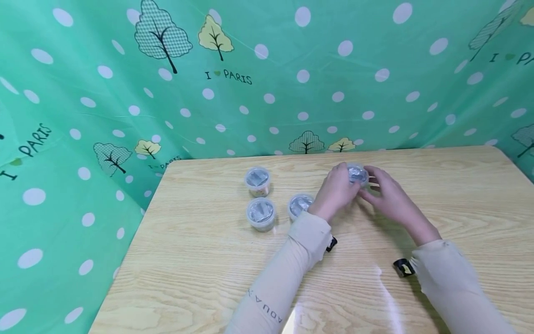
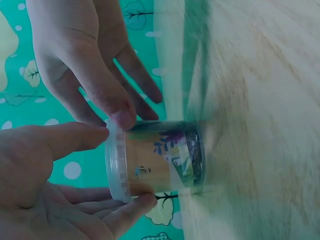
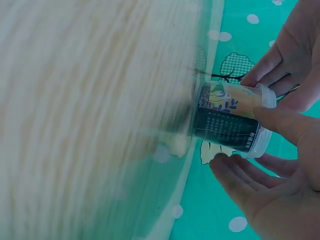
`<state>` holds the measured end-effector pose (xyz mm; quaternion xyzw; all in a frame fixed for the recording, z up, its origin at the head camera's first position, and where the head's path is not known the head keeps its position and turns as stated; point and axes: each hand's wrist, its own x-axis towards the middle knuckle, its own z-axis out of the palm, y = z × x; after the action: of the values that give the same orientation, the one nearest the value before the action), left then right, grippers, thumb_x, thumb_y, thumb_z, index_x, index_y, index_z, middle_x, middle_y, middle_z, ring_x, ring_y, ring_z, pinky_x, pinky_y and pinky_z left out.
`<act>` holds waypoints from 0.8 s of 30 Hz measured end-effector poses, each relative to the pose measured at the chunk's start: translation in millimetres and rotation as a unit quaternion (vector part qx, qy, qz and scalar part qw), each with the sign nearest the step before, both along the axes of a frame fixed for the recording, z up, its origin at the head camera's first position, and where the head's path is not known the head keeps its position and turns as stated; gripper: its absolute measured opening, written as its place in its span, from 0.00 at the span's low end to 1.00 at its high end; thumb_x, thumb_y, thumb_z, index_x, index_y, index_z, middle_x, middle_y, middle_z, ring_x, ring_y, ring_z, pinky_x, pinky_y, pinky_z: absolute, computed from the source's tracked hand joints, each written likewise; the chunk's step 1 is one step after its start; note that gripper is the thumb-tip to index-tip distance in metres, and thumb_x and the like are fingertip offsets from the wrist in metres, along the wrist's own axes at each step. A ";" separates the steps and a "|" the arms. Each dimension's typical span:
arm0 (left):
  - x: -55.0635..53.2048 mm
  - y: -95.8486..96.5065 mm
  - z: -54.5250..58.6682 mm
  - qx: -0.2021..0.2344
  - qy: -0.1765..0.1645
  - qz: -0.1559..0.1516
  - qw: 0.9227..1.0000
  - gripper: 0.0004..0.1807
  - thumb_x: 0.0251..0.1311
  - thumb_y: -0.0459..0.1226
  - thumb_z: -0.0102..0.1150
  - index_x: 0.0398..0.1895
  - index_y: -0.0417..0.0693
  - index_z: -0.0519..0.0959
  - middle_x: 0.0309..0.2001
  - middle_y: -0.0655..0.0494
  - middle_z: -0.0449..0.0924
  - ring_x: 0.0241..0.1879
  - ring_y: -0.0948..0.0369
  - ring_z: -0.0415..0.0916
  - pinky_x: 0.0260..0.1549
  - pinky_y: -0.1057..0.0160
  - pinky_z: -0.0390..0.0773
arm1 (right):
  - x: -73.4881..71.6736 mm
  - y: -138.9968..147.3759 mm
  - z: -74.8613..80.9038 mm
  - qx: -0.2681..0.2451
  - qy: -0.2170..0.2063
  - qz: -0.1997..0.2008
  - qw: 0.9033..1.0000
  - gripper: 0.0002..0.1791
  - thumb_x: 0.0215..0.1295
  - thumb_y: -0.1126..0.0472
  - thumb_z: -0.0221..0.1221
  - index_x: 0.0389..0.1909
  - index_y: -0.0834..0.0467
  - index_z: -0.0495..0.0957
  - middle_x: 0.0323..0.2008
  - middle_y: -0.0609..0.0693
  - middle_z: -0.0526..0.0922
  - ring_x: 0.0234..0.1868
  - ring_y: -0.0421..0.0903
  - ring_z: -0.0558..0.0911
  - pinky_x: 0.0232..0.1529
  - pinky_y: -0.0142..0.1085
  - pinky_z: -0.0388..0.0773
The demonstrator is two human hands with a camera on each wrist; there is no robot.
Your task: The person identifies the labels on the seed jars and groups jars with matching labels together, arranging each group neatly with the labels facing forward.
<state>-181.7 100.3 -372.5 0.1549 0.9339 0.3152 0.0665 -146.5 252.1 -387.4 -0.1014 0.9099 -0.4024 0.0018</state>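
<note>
A small lidded plastic tub (image 1: pixel 357 174) stands upright at the back of the table, with something silvery showing through its lid. Its wall (image 2: pixel 157 162) bears an orange printed label; a dark panel with white text (image 3: pixel 226 128) shows in the right wrist view. My left hand (image 1: pixel 337 190) grips the tub at its lid, thumb on one side and fingers on the other. From the right my right hand (image 1: pixel 389 195) touches the rim with its thumb, its other fingers loosely spread around the tub's far side.
Left of my hands are three similar tubs: one at the back (image 1: pixel 257 182), one in front of it (image 1: pixel 261 214), and one partly behind my left wrist (image 1: pixel 299 205). The wooden table (image 1: pixel 200 264) ends at a green dotted curtain (image 1: pixel 233 116). Small black devices (image 1: pixel 403 267) sit at both wrists.
</note>
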 end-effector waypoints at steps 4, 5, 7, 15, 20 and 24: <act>-0.8 -0.7 -0.7 -0.007 0.007 -0.013 1.000 0.34 0.66 0.43 0.61 0.70 0.37 0.65 0.62 0.47 0.75 0.60 0.57 0.75 0.61 0.66 0.76 | 0.1 -1.1 -0.5 -0.007 0.009 -0.007 1.000 0.37 0.68 0.66 0.60 0.71 0.74 0.54 0.64 0.76 0.65 0.61 0.73 0.71 0.63 0.60 0.72; -1.2 -1.1 -0.8 -0.004 0.007 -0.014 1.000 0.34 0.66 0.43 0.62 0.70 0.37 0.65 0.62 0.47 0.75 0.59 0.57 0.75 0.61 0.66 0.76 | 0.1 -1.3 -0.5 -0.007 0.014 -0.008 1.000 0.37 0.68 0.66 0.60 0.71 0.74 0.54 0.64 0.76 0.65 0.61 0.72 0.72 0.62 0.60 0.73; -1.6 -2.6 0.1 0.009 0.004 -0.012 1.000 0.35 0.65 0.43 0.62 0.70 0.36 0.64 0.62 0.46 0.74 0.59 0.56 0.76 0.60 0.65 0.77 | 0.3 -1.6 -0.8 -0.004 0.028 -0.010 1.000 0.36 0.68 0.67 0.61 0.71 0.74 0.55 0.64 0.75 0.66 0.60 0.71 0.73 0.61 0.59 0.74; -2.5 -11.3 11.7 0.099 0.007 -0.007 0.995 0.35 0.62 0.40 0.65 0.70 0.37 0.65 0.61 0.46 0.76 0.55 0.57 0.79 0.53 0.68 0.81 | 4.5 -1.7 6.0 -0.017 0.096 -0.022 0.995 0.36 0.66 0.66 0.62 0.71 0.69 0.59 0.64 0.71 0.69 0.60 0.68 0.74 0.60 0.58 0.75; 0.7 -16.7 16.4 0.150 0.005 -0.010 0.989 0.34 0.59 0.39 0.68 0.69 0.42 0.68 0.60 0.49 0.78 0.57 0.59 0.78 0.55 0.68 0.79 | 10.6 -3.5 11.3 -0.042 0.110 -0.032 0.993 0.35 0.67 0.65 0.62 0.71 0.67 0.61 0.63 0.69 0.71 0.60 0.66 0.75 0.59 0.51 0.76; 5.4 -22.6 18.2 0.178 0.008 -0.006 0.984 0.36 0.58 0.41 0.70 0.69 0.44 0.68 0.61 0.50 0.78 0.58 0.59 0.77 0.58 0.66 0.77 | 15.6 -6.1 13.7 -0.062 0.119 -0.037 0.990 0.34 0.66 0.66 0.63 0.71 0.65 0.63 0.61 0.67 0.72 0.59 0.64 0.75 0.58 0.35 0.78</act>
<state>-176.4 77.7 -354.3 0.1727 0.8624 0.4747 0.0326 -130.8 246.0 -373.7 -0.1149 0.8799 -0.4430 -0.1275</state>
